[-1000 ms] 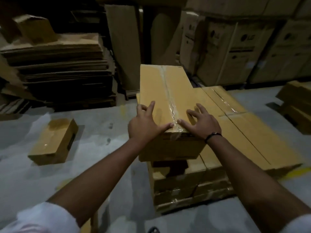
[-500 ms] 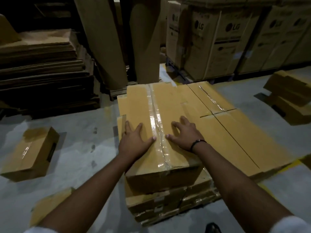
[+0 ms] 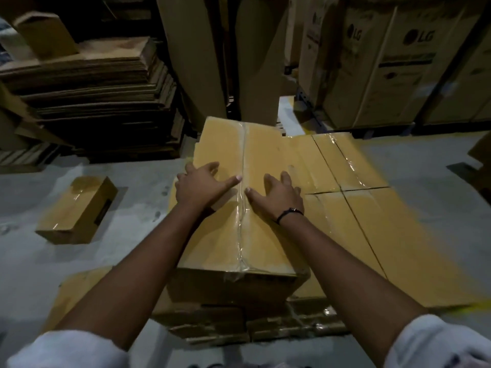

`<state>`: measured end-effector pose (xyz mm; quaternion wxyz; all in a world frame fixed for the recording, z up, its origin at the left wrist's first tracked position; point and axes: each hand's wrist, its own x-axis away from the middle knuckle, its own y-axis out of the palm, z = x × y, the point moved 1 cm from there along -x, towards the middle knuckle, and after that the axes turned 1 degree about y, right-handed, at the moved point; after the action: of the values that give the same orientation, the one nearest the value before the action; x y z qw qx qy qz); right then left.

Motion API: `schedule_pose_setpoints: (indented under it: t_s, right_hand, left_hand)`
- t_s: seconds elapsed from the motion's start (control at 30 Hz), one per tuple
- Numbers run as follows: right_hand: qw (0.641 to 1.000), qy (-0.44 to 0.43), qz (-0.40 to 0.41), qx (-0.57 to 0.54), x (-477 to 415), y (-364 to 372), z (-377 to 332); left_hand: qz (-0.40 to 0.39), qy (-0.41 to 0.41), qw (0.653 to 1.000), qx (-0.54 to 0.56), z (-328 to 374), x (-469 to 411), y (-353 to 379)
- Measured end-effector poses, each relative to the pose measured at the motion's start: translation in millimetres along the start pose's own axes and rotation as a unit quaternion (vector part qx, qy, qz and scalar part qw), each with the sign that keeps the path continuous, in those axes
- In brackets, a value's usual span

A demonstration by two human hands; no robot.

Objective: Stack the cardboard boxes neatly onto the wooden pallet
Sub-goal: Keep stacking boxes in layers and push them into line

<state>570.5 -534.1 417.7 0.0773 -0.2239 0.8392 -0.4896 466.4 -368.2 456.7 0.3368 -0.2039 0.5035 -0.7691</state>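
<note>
At the far left a small taped box (image 3: 77, 211) lies alone on the grey floor (image 3: 32, 261). Behind it stands a pile of flattened cardboard (image 3: 87, 102). The left hand (image 3: 199, 185) lies flat, fingers spread, on the top box (image 3: 212, 240), just left of its tape seam (image 3: 243, 155). The right hand (image 3: 277, 197), with a dark wristband (image 3: 289, 212), lies flat in the same way just right of the seam. The two thumbs nearly meet there, and neither hand grips anything. This box sits on the left part of a low stack of boxes (image 3: 385, 235), one layer above its neighbours. Behind, at the right, stand large printed cartons (image 3: 398, 70).
</note>
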Motion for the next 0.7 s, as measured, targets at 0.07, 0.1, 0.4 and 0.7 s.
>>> schedule_pose_setpoints:
  t_s: [0.07, 0.1, 0.4, 0.7]
  right_hand:
    - [1.000, -0.005, 0.020, 0.009, 1.9, -21.8, 27.6]
    - [0.999, -0.011, 0.030, 0.015, 0.4, -33.7, 42.0]
    - [0.996, 0.003, 0.062, 0.057, -19.2, -131.1, 162.8]
    - [0.989, 0.063, 0.094, 0.094, -46.1, -191.5, 242.2]
  left_hand:
    - [-0.005, 0.005, 1.000, 0.009, 31.5, 11.8, 6.7]
    - [-0.005, 0.011, 1.000, 0.015, 48.2, 17.1, 10.4]
    - [-0.059, 0.134, 0.989, -0.015, 181.9, 42.2, 78.4]
    - [-0.114, 0.202, 0.972, 0.041, 270.4, 29.5, 137.5]
